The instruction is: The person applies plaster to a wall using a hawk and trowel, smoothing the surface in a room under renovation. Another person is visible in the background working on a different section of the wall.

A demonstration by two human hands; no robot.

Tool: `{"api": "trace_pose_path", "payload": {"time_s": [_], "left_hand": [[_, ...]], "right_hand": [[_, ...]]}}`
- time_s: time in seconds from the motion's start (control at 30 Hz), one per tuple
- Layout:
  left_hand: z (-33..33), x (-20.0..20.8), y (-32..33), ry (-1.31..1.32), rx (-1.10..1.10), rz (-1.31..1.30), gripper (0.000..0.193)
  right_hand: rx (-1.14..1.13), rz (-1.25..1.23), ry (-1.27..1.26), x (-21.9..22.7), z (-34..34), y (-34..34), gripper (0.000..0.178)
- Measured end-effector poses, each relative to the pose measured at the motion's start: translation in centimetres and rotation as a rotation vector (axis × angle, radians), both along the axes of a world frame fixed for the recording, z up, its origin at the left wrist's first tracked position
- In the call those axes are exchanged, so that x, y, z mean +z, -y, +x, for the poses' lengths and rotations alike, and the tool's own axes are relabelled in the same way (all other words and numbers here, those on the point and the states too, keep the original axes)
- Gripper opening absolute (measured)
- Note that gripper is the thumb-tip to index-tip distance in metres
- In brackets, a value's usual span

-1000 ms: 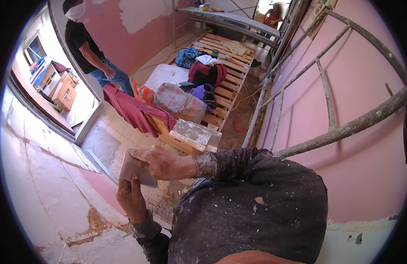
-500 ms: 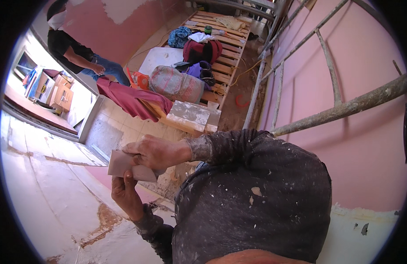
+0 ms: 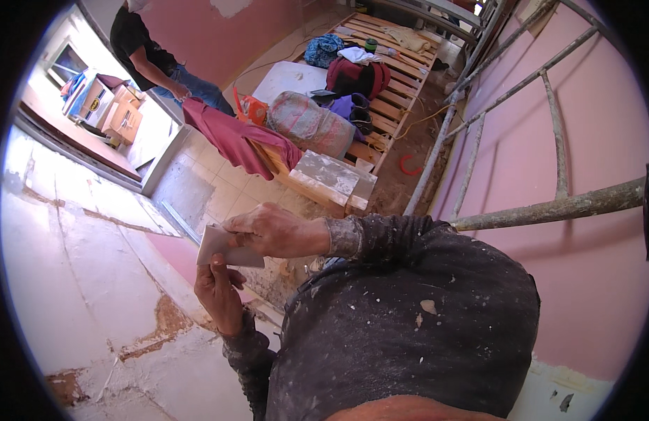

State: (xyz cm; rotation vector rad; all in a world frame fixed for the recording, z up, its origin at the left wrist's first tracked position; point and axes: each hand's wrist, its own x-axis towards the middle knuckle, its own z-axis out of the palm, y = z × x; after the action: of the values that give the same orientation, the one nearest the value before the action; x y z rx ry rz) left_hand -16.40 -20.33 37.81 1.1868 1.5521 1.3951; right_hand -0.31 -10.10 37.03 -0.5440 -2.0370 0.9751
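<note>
Between my two hands is a folded pale grey sheet point(image 3: 212, 243), stiff like paper or sandpaper; its exact kind I cannot make out. My right hand point(image 3: 286, 231) grips it from above and the right, fingers laid across its face. From below, my left hand point(image 3: 219, 300) pinches the lower edge, thumb on the near side. Part of the sheet is hidden behind the right fingers. Both dark sleeves are spotted with white dust, as is my dark shirt point(image 3: 408, 323).
Metal scaffold bars point(image 3: 549, 214) run along the right, before a pink wall point(image 3: 605, 281). Ahead lie a plaster-smeared board point(image 3: 328, 172), a maroon cloth point(image 3: 226, 140) and bags on a slatted wooden pallet point(image 3: 401, 105). Another person point(image 3: 152, 63) stands at far left. A patchy white surface point(image 3: 93, 281) spans the left.
The view has shifted, so the surroundings appear farther right. Both hands keep hold of the sheet, and my right fingers have slid a little over it. The other person's arm has lowered slightly.
</note>
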Motion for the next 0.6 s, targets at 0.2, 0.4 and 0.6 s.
{"api": "trace_pose_path", "payload": {"time_s": [0.2,0.4,0.6], "left_hand": [[1.8,-1.6,3.2,0.085,0.25,0.063,0.052],[-0.5,-2.3,3.9,-0.114,0.17,0.008,0.054],[-1.4,-1.1,5.3,-0.218,0.035,-0.105,0.048]], "right_hand": [[0.07,0.104,0.002,-1.4,-1.4,1.6,0.022],[0.008,0.1,0.062,-2.3,-1.2,2.9,0.021],[0.09,-0.022,-0.083,-4.8,-1.2,4.5,0.018]]}}
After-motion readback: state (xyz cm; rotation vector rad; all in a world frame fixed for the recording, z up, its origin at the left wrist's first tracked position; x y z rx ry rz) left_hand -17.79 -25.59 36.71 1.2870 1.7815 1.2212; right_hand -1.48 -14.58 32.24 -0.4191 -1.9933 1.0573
